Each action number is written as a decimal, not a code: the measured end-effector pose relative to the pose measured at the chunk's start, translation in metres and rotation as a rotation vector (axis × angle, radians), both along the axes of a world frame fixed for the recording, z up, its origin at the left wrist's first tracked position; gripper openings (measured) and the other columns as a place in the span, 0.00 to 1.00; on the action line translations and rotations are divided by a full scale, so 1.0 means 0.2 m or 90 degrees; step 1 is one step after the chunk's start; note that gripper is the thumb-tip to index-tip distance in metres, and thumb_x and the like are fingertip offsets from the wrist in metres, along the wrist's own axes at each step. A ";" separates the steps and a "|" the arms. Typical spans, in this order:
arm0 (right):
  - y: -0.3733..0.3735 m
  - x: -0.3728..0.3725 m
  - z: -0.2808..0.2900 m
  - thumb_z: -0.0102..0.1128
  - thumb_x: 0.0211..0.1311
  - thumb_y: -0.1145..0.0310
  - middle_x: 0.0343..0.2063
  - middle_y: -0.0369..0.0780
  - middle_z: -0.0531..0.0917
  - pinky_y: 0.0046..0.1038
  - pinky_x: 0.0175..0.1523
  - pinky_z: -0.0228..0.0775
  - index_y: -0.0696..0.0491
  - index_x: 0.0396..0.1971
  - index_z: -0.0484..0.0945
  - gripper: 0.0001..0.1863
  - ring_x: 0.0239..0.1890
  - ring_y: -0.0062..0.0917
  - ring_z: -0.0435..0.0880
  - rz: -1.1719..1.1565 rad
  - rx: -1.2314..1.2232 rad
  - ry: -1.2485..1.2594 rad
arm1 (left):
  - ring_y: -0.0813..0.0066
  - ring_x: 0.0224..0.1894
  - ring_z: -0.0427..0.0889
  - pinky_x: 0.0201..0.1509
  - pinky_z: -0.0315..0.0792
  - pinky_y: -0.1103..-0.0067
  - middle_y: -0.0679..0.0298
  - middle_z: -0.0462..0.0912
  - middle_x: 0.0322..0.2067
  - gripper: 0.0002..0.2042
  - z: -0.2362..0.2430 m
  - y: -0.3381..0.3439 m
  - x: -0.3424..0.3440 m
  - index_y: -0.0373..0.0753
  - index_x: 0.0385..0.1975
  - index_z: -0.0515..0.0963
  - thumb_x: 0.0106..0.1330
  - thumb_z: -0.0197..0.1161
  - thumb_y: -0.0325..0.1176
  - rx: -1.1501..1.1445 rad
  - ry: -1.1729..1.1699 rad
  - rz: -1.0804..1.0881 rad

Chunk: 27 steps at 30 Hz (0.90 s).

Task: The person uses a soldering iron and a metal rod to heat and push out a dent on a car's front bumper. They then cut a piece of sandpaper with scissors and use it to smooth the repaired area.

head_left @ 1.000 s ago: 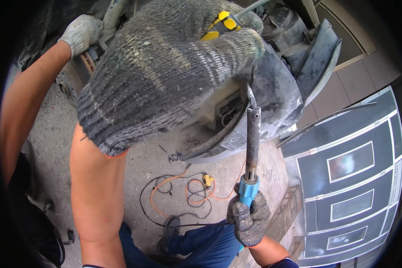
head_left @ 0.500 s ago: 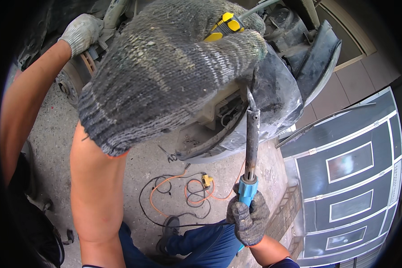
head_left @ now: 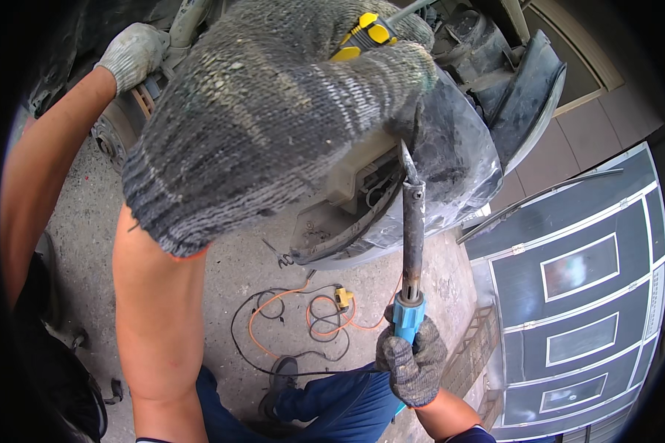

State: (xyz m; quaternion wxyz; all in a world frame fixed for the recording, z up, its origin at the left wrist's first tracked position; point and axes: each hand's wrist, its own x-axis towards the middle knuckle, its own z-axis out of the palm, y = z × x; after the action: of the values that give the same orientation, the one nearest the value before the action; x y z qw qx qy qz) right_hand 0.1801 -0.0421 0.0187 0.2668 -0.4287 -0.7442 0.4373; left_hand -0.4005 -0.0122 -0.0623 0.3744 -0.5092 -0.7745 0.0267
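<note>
The person's hands were apart. The left hand [head_left: 281, 111], in a dark knit glove across the upper middle of the frame, was closed around a yellow-and-grey screwdriver [head_left: 365, 37], its shaft pointing to the upper right. The right hand [head_left: 415, 367], low and right of centre, was wrapped around the blue handle of a soldering iron [head_left: 414, 240], tip upward.

That tip stood near a clear-covered lamp housing [head_left: 462, 159] right of centre; whether it touched anything could not be told. The work seemed under way rather than finished, with both tools in hand, but no completed joint was visible, so what was done and what was left stayed unclear. The left glove stood in the way, hiding part of the housing.

At upper left, another person's white-gloved hand [head_left: 134, 57] was on a vehicle part. A black curved trim piece [head_left: 526, 103] lay at upper right, a dark framed panel [head_left: 521, 295] at right. Orange and black cords looped around a yellow connector [head_left: 343, 298] on the floor, lower centre, near a shoe [head_left: 282, 375].
</note>
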 end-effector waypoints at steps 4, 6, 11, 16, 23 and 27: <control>-0.01 -0.02 0.02 0.60 0.64 0.65 0.24 0.32 0.76 0.18 0.28 0.68 0.57 0.48 0.70 0.17 0.23 0.13 0.73 -0.001 -0.014 0.022 | 0.68 0.25 0.81 0.27 0.71 0.72 0.65 0.82 0.23 0.05 0.00 0.00 0.00 0.45 0.25 0.81 0.51 0.60 0.35 -0.005 0.008 0.003; -0.01 -0.01 0.02 0.60 0.64 0.65 0.24 0.32 0.76 0.18 0.28 0.68 0.57 0.48 0.70 0.18 0.23 0.13 0.73 0.009 -0.030 0.042 | 0.68 0.25 0.81 0.27 0.71 0.72 0.65 0.82 0.23 0.05 -0.01 0.00 -0.01 0.45 0.24 0.81 0.51 0.60 0.35 -0.008 0.012 0.006; 0.02 0.02 0.01 0.61 0.63 0.65 0.23 0.33 0.77 0.19 0.28 0.69 0.57 0.47 0.69 0.18 0.23 0.15 0.74 0.055 -0.023 0.017 | 0.67 0.24 0.81 0.25 0.71 0.71 0.65 0.81 0.21 0.05 -0.02 0.00 -0.03 0.46 0.23 0.81 0.50 0.60 0.36 -0.010 0.020 0.016; 0.06 0.08 0.00 0.62 0.62 0.65 0.27 0.38 0.78 0.21 0.31 0.70 0.58 0.49 0.68 0.20 0.26 0.19 0.76 0.122 -0.043 0.130 | 0.67 0.22 0.80 0.24 0.70 0.70 0.65 0.81 0.20 0.05 -0.02 0.02 0.00 0.47 0.21 0.81 0.49 0.59 0.36 -0.024 0.029 0.004; 0.18 0.06 0.05 0.57 0.65 0.52 0.23 0.33 0.77 0.20 0.29 0.68 0.59 0.48 0.72 0.24 0.23 0.15 0.74 0.081 0.071 -0.020 | 0.66 0.21 0.80 0.22 0.69 0.69 0.65 0.81 0.18 0.05 -0.02 0.02 0.00 0.47 0.19 0.81 0.47 0.59 0.36 -0.037 0.044 0.010; 0.20 0.03 0.07 0.55 0.65 0.49 0.22 0.33 0.77 0.20 0.29 0.67 0.58 0.47 0.74 0.25 0.21 0.15 0.74 0.074 0.093 -0.058 | 0.65 0.20 0.80 0.20 0.69 0.69 0.66 0.81 0.17 0.05 -0.02 0.04 0.02 0.48 0.18 0.81 0.47 0.59 0.36 -0.051 0.052 0.002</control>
State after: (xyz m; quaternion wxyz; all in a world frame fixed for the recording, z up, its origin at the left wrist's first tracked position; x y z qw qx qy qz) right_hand 0.1864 -0.0016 0.0323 0.2373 -0.3840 -0.8090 0.3766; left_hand -0.3960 -0.0041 -0.0656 0.3851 -0.5212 -0.7575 0.0793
